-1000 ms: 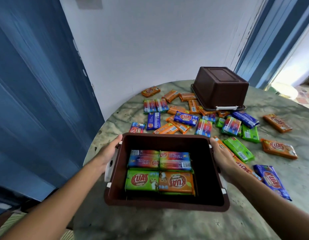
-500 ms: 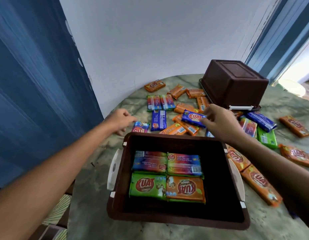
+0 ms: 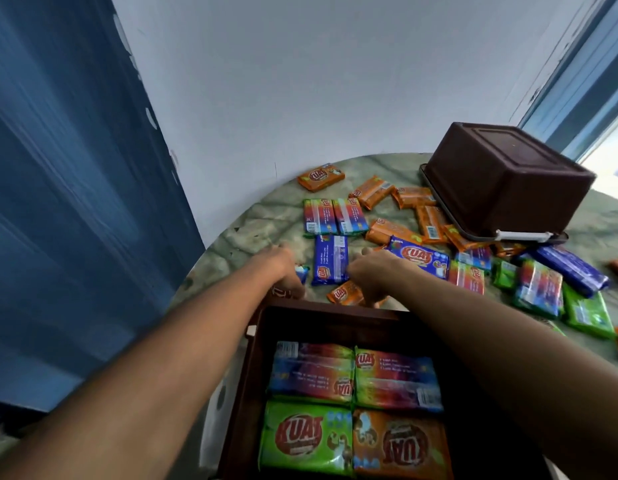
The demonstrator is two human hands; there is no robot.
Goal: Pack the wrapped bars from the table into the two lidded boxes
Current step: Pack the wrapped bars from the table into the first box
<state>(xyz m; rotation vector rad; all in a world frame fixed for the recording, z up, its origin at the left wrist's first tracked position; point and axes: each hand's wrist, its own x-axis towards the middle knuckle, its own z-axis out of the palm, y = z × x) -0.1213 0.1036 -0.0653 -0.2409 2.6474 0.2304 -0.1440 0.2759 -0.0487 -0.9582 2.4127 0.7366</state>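
Note:
An open brown box (image 3: 335, 315) stands close to me, with two rainbow bars, a green bar (image 3: 306, 439) and an orange bar (image 3: 401, 445) flat on its floor. Just beyond its far rim, my left hand (image 3: 283, 268) curls over a multicolour wrapped bar (image 3: 302, 271), most of it hidden. My right hand (image 3: 373, 275) curls down onto an orange bar (image 3: 345, 293). A blue bar (image 3: 330, 259) lies between the two hands. Several more bars are scattered further back and to the right. The second brown box (image 3: 501, 181) stands upside down at the back right.
The round marbled table (image 3: 252, 230) ends just left of my left hand. A blue door (image 3: 58, 202) stands at the left and a white wall (image 3: 300, 81) lies behind the table. A white latch (image 3: 522, 235) shows at the upturned box's base.
Both hands have let go of the open box's sides and reached over its far rim onto the bars. The view has shifted forward and the box sits closer.

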